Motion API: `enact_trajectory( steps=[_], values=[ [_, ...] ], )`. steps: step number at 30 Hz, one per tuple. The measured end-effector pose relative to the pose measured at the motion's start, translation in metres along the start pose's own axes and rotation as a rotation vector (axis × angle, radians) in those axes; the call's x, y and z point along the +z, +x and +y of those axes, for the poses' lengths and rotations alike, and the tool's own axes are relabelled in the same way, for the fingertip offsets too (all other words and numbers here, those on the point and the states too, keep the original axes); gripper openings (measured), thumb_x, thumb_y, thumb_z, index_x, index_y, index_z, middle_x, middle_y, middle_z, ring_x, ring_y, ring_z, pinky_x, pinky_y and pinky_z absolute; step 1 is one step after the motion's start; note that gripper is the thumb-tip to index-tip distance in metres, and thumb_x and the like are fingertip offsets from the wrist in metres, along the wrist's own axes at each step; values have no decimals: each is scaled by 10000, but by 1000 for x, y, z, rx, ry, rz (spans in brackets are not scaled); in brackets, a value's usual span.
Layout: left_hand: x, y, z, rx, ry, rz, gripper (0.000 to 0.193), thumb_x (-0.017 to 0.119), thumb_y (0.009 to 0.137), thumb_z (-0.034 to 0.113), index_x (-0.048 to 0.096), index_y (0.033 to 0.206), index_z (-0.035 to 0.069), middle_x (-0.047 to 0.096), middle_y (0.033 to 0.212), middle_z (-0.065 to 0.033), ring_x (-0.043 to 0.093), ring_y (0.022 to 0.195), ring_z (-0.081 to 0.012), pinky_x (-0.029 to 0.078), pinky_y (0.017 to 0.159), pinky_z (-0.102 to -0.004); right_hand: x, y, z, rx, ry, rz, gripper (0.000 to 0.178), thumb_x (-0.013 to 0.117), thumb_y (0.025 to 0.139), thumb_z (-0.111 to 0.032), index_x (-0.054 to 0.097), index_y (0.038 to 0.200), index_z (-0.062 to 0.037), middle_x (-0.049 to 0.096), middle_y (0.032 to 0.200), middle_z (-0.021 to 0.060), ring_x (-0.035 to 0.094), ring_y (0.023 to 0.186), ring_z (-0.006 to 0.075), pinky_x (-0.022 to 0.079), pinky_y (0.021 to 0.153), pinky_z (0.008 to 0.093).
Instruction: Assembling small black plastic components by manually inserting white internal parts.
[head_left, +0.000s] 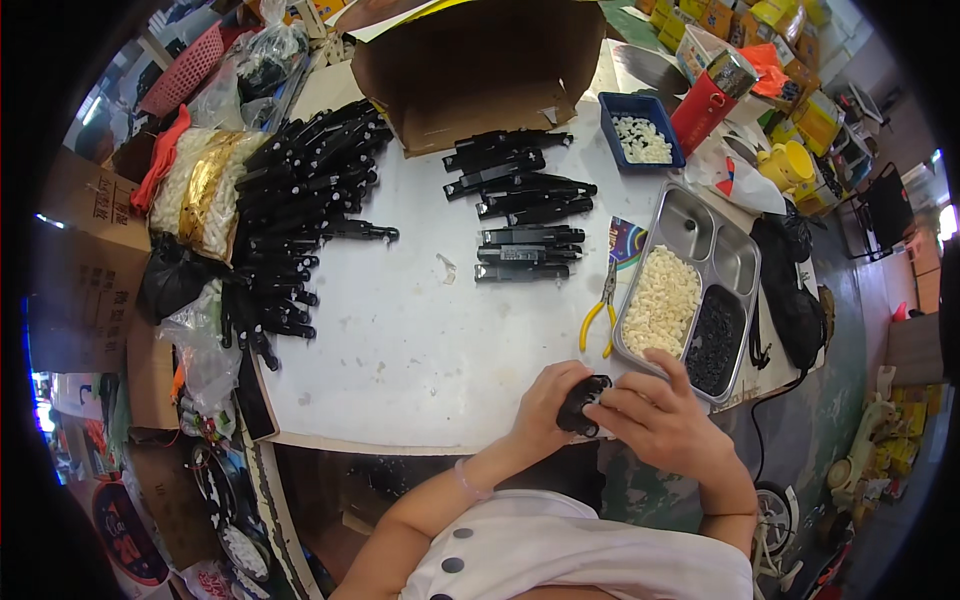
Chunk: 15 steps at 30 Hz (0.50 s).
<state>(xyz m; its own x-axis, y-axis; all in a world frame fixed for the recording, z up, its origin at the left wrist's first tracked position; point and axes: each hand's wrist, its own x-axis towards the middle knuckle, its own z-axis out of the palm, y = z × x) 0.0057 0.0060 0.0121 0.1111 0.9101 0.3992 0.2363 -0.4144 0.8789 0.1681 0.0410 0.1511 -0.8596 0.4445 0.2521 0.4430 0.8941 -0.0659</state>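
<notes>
Grip: left hand [543, 405] closed on 1 black part [576, 408]; right hand [657, 415], fingers bent, touches it, whether pinching anything cannot be told. Location: at the white table's [400, 385] near edge, left of the steel tray [736, 264]. Part: compact, rounded, dark; sides partly finger-hidden, fine detail indistinct.

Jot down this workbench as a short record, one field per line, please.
Left hand: holding a black item
Right hand: fingertips at that same item
Metal tray: cream pieces and small black pieces in separate compartments
Tool: yellow-handled pliers, left of the tray
Table middle: column of long black items
Table left: larger pile of black items
Far side: open cardboard box; blue bin with white pieces
</notes>
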Motion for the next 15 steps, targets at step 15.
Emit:
enact_trajectory(
  steps=[15],
  values=[
    [2,2,-3,39,-6,-21,714,815,593,133,484,1222,60,538,1163,-143,552,1018,-347,487,834,-399,-2,-9,15,161,94,181,287,694,644,-15,694,856,-208,542,910,-18,508,977,201,364,990,480]
  ],
)
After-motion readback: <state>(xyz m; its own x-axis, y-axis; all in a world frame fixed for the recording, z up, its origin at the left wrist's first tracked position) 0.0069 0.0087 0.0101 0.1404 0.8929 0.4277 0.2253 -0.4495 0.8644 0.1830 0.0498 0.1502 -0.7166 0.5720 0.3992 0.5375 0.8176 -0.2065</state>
